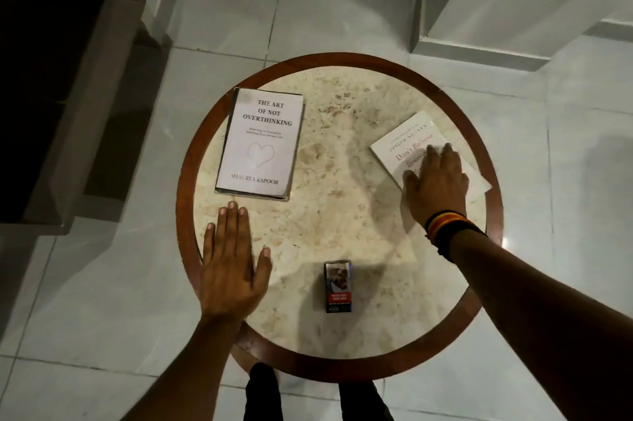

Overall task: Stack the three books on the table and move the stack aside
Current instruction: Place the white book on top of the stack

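On the round marble surface [342,153], wood-rimmed: white book "The Art of Not Overthinking" [260,143] lies flat far left, apparently atop another book; second white book [411,143] angled at right edge. Left hand [233,269] flat, fingers spread, near first book. Right hand [436,180] pressed open on second book. Small pack [338,287] near front.

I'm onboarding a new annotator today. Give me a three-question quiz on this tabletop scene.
1. True or false: the right hand rests on the white book.
2. Which lies nearest the left hand? A) small box B) heart-cover book C) white book
3. Fill in: the round table has a ____ wooden rim.

Key: 1 true; 2 B; 3 reddish-brown.
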